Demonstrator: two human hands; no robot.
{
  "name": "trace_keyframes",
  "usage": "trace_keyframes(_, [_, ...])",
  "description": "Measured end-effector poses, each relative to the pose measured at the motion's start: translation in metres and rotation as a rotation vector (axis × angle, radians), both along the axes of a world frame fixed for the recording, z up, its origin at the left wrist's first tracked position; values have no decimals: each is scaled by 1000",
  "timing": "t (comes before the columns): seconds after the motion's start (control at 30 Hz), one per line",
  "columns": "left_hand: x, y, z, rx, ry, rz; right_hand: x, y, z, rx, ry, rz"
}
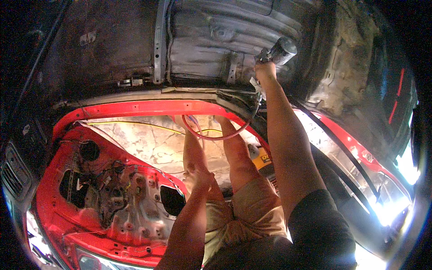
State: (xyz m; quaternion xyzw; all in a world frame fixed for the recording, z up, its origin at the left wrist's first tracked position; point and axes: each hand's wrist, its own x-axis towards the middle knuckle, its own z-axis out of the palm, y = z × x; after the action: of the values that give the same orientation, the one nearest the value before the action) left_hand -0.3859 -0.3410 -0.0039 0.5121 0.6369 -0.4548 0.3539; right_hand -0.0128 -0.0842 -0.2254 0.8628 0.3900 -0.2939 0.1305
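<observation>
Right hand (265,71) grips the air tool (279,51) against the dark floor pan (211,40); left hand (201,179), loosely curled, rests on the knee, so steady pressure and a slack hose (211,136) seem wise.

Right hand (265,72) grips a grey power tool (280,51) raised to the bare car floor pan (211,40). Left hand (201,177) rests on the left knee, beside the stripped red door (90,189).

red door frame (148,108) | stripped red door panel (108,198) open at left | pale cracked floor (153,139) outside | dark bare cabin ceiling (225,40) | daylight glare lower right
</observation>
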Motion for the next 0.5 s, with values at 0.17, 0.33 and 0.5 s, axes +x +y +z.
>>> trace_keyframes(0.17, [0, 8, -5, -107, 8, 36, -17, -4, 20, 73, 272, 31])
trace_keyframes(0.33, [-5, 13, -2, -147, 4, 50, -48, 5, 80, 341, 713, -712])
trace_keyframes(0.5, [-11, 18, 2, -169, 5, 58, -67, -4, 88, 310, 654, -635])
